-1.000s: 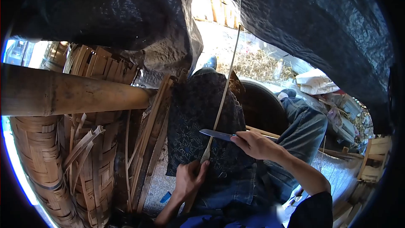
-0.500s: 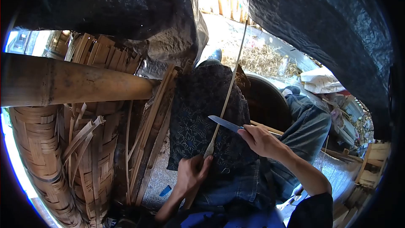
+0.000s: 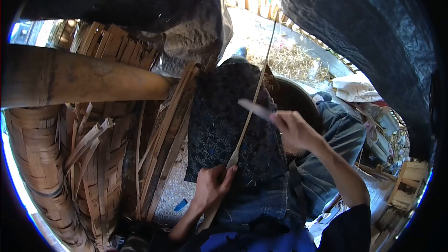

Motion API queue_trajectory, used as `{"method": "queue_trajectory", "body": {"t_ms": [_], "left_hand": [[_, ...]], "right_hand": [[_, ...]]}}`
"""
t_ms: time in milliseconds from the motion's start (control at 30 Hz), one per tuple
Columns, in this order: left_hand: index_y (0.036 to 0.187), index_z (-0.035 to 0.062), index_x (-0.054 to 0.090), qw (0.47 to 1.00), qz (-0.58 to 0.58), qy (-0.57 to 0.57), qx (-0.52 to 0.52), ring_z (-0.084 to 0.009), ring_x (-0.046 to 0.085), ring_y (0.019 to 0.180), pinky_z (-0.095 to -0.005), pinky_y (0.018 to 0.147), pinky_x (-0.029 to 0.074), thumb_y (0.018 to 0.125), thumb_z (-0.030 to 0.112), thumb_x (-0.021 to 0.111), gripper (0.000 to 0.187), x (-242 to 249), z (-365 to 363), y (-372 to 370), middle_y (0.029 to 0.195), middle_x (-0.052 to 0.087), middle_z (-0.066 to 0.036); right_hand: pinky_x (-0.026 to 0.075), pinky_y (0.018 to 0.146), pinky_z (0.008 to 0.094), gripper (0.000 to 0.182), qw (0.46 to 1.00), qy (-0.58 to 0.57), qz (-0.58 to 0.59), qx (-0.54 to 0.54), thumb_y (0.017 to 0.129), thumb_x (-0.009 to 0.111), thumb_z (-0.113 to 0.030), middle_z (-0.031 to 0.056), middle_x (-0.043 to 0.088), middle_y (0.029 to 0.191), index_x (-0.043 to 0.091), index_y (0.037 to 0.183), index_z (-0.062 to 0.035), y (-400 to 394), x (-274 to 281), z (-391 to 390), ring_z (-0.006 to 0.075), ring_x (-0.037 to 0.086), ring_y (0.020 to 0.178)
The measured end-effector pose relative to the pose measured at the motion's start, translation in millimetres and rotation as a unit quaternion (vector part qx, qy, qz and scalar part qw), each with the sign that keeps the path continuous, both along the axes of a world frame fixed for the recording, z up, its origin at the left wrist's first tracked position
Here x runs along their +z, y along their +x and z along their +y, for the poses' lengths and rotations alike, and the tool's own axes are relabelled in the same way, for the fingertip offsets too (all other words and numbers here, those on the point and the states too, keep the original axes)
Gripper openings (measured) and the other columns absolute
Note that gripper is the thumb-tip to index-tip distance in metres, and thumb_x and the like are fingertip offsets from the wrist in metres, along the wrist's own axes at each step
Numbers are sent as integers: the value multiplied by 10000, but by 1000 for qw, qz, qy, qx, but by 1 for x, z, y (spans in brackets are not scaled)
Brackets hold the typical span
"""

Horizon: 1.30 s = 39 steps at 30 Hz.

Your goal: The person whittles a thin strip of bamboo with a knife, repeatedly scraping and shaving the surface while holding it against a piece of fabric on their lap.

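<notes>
My left hand [image 3: 212, 189] is closed around the lower part of a long, thin bamboo strip [image 3: 244, 133], thumb on top near its pale frayed part. The strip slants up and away across a dark patterned cloth [image 3: 212, 130] spread over my leg, and its lower end comes out below the hand. In my right hand [image 3: 296, 130] is a knife [image 3: 258, 110], fingers wrapped round the handle. Its blade, blurred by motion, points left and overlaps the strip above the cloth.
On the left, a thick bamboo pole [image 3: 88, 79] juts in above woven bamboo baskets [image 3: 35, 154]. Split slats [image 3: 170, 126] lean beside my leg. Past the cloth stands a dark round container [image 3: 298, 105]. Black sheeting [image 3: 354, 32] hangs overhead; a blue scrap [image 3: 180, 205] lies on the ground.
My right hand and the knife have moved up and away along the strip, a little to the right. The left hand keeps its hold in nearly the same place.
</notes>
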<state>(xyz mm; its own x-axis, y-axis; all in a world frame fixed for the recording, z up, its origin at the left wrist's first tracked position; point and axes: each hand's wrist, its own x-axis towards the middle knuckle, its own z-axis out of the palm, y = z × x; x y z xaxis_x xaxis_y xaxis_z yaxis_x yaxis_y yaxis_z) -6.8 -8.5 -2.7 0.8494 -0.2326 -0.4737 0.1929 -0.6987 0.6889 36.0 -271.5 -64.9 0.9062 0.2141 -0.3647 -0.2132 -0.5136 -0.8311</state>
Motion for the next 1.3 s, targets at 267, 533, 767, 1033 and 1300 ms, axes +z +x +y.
{"method": "queue_trajectory", "body": {"t_ms": [267, 533, 767, 1033, 1300], "left_hand": [[544, -26, 439, 999, 21, 8, -32, -101, 273, 430, -344, 399, 245, 882, 232, 616, 460, 4, -2, 7, 430, 341, -106], [544, -22, 440, 1000, 6, 10, -12, -101, 272, 432, -338, 399, 249, 876, 212, 624, 446, 2, -3, 4, 430, 337, -103], [534, -19, 436, 1000, 15, -2, -14, -92, 271, 436, -333, 398, 241, 870, 249, 642, 477, 2, -2, 5, 427, 337, -90], [511, -9, 454, 998, 51, 15, -30, -67, 330, 437, -309, 393, 269, 783, 284, 738, 490, 15, -8, 13, 425, 384, -41], [586, -41, 574, 998, 40, 7, -43, -65, 442, 435, -281, 401, 333, 755, 210, 719, 335, -1, -17, 23, 460, 504, -55]], "right_hand": [[424, 536, 397, 391, 999, 3, 40, 26, 983, 429, -318, 173, 533, 626, 568, 822, 10, -29, 17, 8, 293, 521, 517], [339, 436, 359, 415, 997, -15, -27, -75, 995, 410, -309, 92, 430, 520, 519, 749, 7, 11, -5, -17, 173, 420, 437], [409, 549, 430, 397, 999, -16, 36, 29, 986, 423, -321, 167, 549, 620, 598, 833, 1, -24, 14, 8, 325, 548, 548], [334, 430, 381, 314, 975, -38, -207, -75, 978, 463, -212, 152, 429, 529, 515, 772, 19, -7, -14, -5, 241, 423, 425], [332, 464, 351, 413, 998, 36, 34, -25, 991, 422, -297, 98, 373, 537, 483, 740, 25, -18, 14, -1, 166, 378, 485]]}}
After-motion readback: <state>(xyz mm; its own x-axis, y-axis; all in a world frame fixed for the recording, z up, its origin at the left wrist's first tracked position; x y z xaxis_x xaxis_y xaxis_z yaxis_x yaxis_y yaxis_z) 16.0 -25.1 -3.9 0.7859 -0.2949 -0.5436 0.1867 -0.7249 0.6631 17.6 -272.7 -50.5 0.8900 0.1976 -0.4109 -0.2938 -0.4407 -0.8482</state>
